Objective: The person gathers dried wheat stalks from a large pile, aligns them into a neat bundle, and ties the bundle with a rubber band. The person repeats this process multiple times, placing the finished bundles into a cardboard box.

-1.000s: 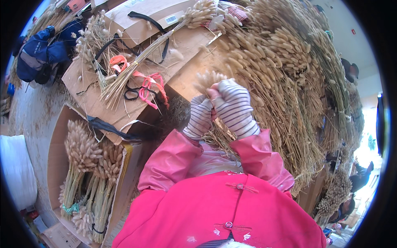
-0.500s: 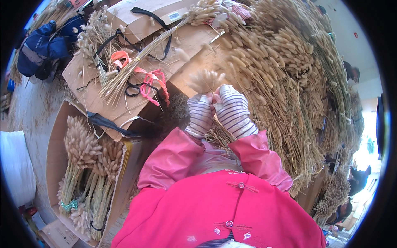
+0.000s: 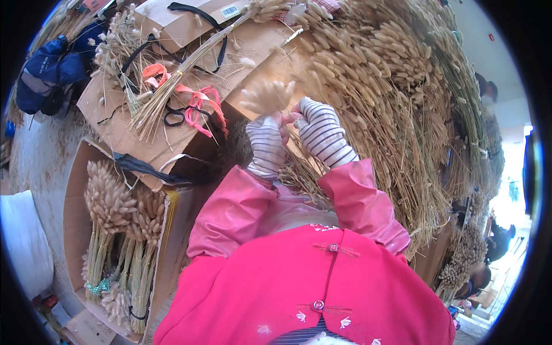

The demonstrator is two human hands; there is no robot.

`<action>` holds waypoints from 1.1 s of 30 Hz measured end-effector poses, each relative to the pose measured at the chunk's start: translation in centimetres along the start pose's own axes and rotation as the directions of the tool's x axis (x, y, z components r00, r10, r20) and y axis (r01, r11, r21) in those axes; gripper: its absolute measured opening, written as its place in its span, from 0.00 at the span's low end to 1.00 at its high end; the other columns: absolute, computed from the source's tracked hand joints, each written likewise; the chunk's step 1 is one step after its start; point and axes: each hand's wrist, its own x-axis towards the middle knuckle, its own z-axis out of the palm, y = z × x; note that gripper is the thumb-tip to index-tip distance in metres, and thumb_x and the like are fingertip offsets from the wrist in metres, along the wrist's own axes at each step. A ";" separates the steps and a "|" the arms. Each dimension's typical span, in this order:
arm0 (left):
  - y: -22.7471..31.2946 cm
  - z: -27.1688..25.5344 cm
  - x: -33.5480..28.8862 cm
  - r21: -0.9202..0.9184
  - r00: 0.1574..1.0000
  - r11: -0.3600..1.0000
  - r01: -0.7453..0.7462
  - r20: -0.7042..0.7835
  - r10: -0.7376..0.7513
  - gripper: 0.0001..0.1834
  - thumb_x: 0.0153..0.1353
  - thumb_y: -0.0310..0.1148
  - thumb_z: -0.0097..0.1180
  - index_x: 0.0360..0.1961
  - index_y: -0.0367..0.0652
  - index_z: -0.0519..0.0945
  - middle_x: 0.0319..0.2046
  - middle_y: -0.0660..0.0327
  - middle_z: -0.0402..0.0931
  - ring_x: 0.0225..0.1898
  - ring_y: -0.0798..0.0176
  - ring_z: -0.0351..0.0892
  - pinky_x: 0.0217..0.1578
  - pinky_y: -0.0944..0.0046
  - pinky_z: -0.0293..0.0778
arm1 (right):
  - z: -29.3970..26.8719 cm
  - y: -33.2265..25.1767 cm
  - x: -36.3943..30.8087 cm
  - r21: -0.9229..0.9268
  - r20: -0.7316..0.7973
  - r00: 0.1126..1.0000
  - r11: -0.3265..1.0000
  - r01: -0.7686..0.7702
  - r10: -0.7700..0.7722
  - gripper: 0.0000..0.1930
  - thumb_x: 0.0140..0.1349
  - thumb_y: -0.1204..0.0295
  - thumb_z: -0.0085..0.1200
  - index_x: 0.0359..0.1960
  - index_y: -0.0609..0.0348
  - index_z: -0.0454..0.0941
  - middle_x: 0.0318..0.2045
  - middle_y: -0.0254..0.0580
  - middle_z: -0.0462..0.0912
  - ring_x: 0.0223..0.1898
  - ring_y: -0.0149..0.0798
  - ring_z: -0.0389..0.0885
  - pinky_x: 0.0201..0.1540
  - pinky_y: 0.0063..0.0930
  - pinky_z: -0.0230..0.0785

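A small fluffy bunch of dried bunny-tail grass [image 3: 268, 96] stands up out of my left hand [image 3: 266, 145], which is closed round its stems just below the heads. Beside it, my right hand [image 3: 323, 129] pinches at the neck of the same bunch, thumb and fingers pressed together. Striped fingerless gloves cover both hands. Loose stems [image 3: 305, 167] show below, between my wrists. On my right slopes a big heap of bunny-tail grass [image 3: 385, 115], its heads pointing up and away.
Left of my hands, a cardboard surface [image 3: 103, 109] bears a tied bundle of grass [image 3: 178, 75], pink ribbon [image 3: 198, 109] and black straps [image 3: 220, 54]. An open carton [image 3: 75, 230] at lower left holds tied bunches [image 3: 112, 198]. A blue bag [image 3: 49, 75] lies far left.
Both hands and the bunch have shifted slightly left and up in the picture. My right hand's fingers have drawn a little apart from the left hand. The whole view has moved slightly.
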 end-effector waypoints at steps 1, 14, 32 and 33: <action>0.0 0.0 0.1 0.001 1.000 1.000 0.019 0.008 -0.019 0.12 0.62 0.34 0.49 0.24 0.39 0.75 0.12 0.71 0.61 0.10 0.74 0.55 0.12 0.72 0.51 | -0.2 -0.1 0.0 -0.024 0.086 0.995 0.999 -0.048 0.050 0.05 0.53 0.74 0.56 0.27 0.62 0.74 0.20 0.49 0.77 0.23 0.49 0.76 0.28 0.35 0.67; -0.1 -1.1 1.2 -0.015 0.990 0.993 0.113 0.083 -0.112 0.12 0.63 0.34 0.48 0.24 0.40 0.72 0.27 0.51 0.77 0.12 0.78 0.55 0.12 0.78 0.53 | -3.0 -0.1 -1.0 -0.105 0.406 0.904 0.990 -0.098 0.133 0.06 0.48 0.71 0.54 0.24 0.61 0.76 0.19 0.53 0.76 0.24 0.51 0.77 0.29 0.39 0.68; 0.6 0.3 -0.6 0.139 0.999 0.990 -0.032 0.036 0.027 0.13 0.63 0.37 0.51 0.27 0.39 0.77 0.12 0.70 0.66 0.12 0.77 0.60 0.13 0.75 0.56 | -1.8 -1.6 -0.1 -0.001 0.133 0.991 1.000 -0.011 0.011 0.08 0.50 0.71 0.55 0.22 0.61 0.71 0.18 0.53 0.74 0.24 0.56 0.74 0.27 0.42 0.65; 0.7 0.3 -0.6 0.139 1.000 0.990 -0.016 0.008 0.015 0.13 0.63 0.36 0.51 0.27 0.39 0.77 0.13 0.70 0.66 0.12 0.76 0.61 0.13 0.76 0.56 | -1.6 -1.7 -0.3 0.019 0.055 0.998 0.999 0.033 -0.034 0.07 0.51 0.72 0.55 0.22 0.61 0.72 0.17 0.51 0.73 0.22 0.54 0.73 0.26 0.40 0.65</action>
